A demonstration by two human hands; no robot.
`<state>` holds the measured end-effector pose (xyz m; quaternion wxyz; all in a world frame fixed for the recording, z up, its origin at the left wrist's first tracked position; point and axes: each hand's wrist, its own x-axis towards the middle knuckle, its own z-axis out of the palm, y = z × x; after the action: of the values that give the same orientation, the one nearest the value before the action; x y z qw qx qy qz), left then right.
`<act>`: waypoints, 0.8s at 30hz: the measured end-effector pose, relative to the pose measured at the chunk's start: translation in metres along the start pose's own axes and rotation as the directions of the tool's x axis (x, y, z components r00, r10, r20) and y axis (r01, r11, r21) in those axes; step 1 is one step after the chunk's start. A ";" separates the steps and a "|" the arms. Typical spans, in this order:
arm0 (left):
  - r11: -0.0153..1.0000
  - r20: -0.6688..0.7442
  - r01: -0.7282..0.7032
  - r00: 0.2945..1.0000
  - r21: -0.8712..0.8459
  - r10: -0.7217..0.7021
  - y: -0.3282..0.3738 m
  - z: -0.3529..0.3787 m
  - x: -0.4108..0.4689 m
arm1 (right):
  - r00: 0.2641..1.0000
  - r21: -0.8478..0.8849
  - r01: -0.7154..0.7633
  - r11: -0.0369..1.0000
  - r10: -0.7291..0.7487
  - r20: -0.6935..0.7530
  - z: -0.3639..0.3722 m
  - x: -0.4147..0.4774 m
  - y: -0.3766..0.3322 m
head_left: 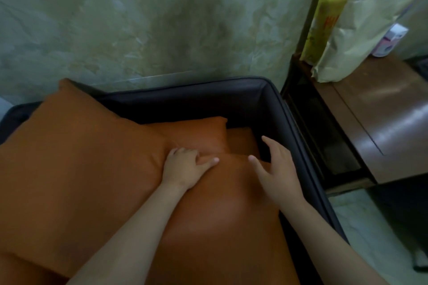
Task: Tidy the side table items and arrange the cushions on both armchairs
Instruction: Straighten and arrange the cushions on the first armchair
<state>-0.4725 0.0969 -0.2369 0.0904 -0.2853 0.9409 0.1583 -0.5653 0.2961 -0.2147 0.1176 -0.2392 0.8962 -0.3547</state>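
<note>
Left hand gripping orange cushion, right hand spread, dark armchair

The single head-worn camera is looking steeply down from close above the armchair, facing the wall at twelve o'clock, while the worktop is edging in at two o'clock.

Smooth orange cloth cushion; glossy wooden side table.

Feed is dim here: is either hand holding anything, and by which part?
Left hand grips the front orange leather cushion at its upper edge; right hand is open, holding nothing.
</note>
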 end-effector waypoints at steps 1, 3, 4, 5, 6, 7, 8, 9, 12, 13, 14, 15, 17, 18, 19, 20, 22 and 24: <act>1.000 -0.059 0.002 0.998 -0.006 -0.002 0.000 0.000 -0.005 | 1.000 0.011 0.008 1.000 -0.008 0.001 0.000 0.004 0.000; 0.998 -0.138 0.016 0.990 -0.059 -0.024 -0.004 0.005 -0.019 | 0.999 0.016 0.031 0.999 -0.031 0.008 0.000 0.013 -0.003; 0.995 -0.165 0.022 0.986 -0.097 -0.038 -0.007 0.008 -0.026 | 0.999 0.015 0.046 0.999 -0.046 0.018 0.000 0.019 -0.006; 0.991 -0.190 0.024 0.980 -0.135 -0.049 -0.010 0.010 -0.034 | 0.998 0.013 0.062 0.998 -0.062 0.030 0.000 0.024 -0.010; 0.985 -0.211 0.028 0.975 -0.171 -0.064 -0.013 0.013 -0.042 | 0.996 0.016 0.072 0.997 -0.073 0.045 0.001 0.030 -0.013; 0.977 -0.231 0.033 0.970 -0.209 -0.082 -0.015 0.017 -0.050 | 0.995 0.025 0.069 0.997 -0.070 0.067 0.002 0.036 -0.015; 0.966 -0.251 0.039 0.962 -0.255 -0.105 -0.017 0.019 -0.060 | 0.994 0.041 0.051 0.998 -0.055 0.098 0.004 0.040 -0.018; 0.952 -0.273 0.039 0.954 -0.305 -0.127 -0.019 0.022 -0.070 | 0.990 0.061 0.024 0.998 -0.032 0.134 0.006 0.044 -0.020; 0.922 -0.310 0.044 0.935 -0.384 -0.174 -0.020 0.030 -0.098 | 0.964 0.084 -0.097 0.992 0.072 0.257 0.018 0.058 -0.021; 0.922 -0.310 0.059 0.932 -0.382 -0.187 -0.020 0.033 -0.106 | 0.948 0.083 -0.151 0.985 0.120 0.295 0.024 0.063 -0.019; 0.923 -0.311 0.071 0.929 -0.378 -0.199 -0.020 0.037 -0.112 | 0.929 0.085 -0.204 0.975 0.165 0.332 0.032 0.067 -0.016; 0.922 -0.317 0.080 0.925 -0.378 -0.210 -0.021 0.041 -0.115 | 0.907 0.088 -0.255 0.963 0.206 0.368 0.041 0.070 -0.012; 0.916 -0.314 0.091 0.922 -0.390 -0.226 -0.024 0.045 -0.110 | 0.855 0.073 -0.352 0.933 0.289 0.430 0.062 0.071 -0.002; 0.911 -0.302 0.101 0.924 -0.399 -0.235 -0.024 0.046 -0.104 | 0.826 0.037 -0.384 0.923 0.325 0.461 0.072 0.070 0.006; 0.908 -0.290 0.111 0.926 -0.404 -0.242 -0.025 0.048 -0.097 | 0.794 -0.014 -0.401 0.916 0.355 0.494 0.081 0.070 0.014; 0.906 -0.281 0.116 0.928 -0.406 -0.245 -0.024 0.051 -0.091 | 0.765 -0.062 -0.409 0.911 0.379 0.520 0.089 0.070 0.023; 0.906 -0.286 0.105 0.929 -0.409 -0.237 -0.022 0.056 -0.082 | 0.727 -0.113 -0.428 0.897 0.416 0.547 0.098 0.076 0.036; 0.907 -0.309 0.086 0.923 -0.413 -0.228 -0.022 0.061 -0.079 | 0.714 -0.104 -0.446 0.889 0.424 0.557 0.104 0.084 0.045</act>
<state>-0.3903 0.1413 -0.2784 -0.1245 -0.3972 0.8644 0.2819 -0.6127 0.2211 -0.3243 0.4622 -0.1135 0.8441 -0.2469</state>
